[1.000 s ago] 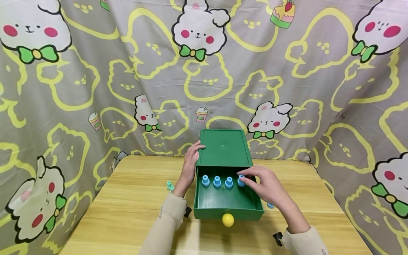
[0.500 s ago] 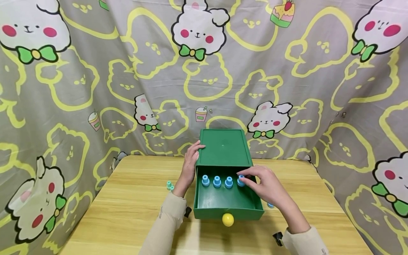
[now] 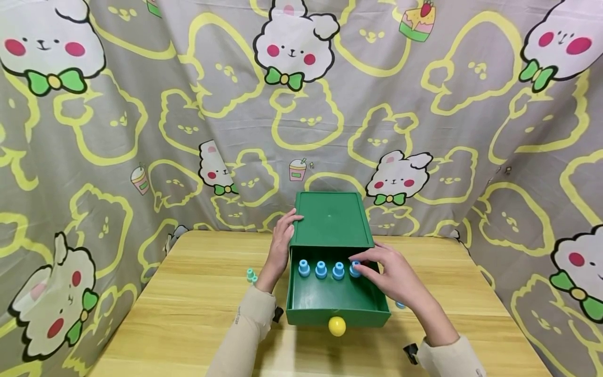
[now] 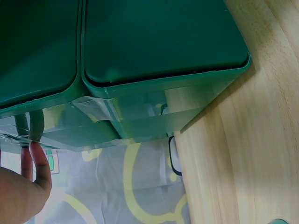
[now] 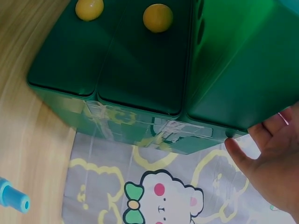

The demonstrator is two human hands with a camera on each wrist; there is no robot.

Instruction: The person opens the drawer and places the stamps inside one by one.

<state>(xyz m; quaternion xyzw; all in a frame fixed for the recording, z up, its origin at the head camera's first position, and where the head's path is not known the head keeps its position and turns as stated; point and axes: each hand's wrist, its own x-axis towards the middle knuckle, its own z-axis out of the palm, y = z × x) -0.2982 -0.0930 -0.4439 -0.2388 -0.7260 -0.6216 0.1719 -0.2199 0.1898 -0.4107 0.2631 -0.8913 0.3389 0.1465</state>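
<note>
A green drawer cabinet (image 3: 330,217) stands on the table with its top drawer (image 3: 330,299) pulled out by a yellow knob-side front. Inside that drawer, small light-blue stepped pegs stand upright in a row; one of them is the middle blue peg (image 3: 338,272). My right hand (image 3: 393,269) reaches over the drawer's right wall and pinches the rightmost blue peg (image 3: 354,273) between thumb and forefinger. Against the cabinet's left side my left hand (image 3: 281,246) rests with its fingers extended, fingertips at the top edge. The left wrist view shows the fingers (image 4: 41,168) touching the taped side.
Two lower drawers with yellow knobs (image 5: 158,17) are closed in the right wrist view. Right of the cabinet lies another blue peg (image 5: 14,197). Small mint-green pegs (image 3: 250,274) stand on the table at left. A patterned curtain (image 3: 301,131) hangs behind the table (image 3: 188,293).
The rightmost blue peg, in my right hand's pinch, has shifted very slightly left. My left hand and the drawer stay where they were.
</note>
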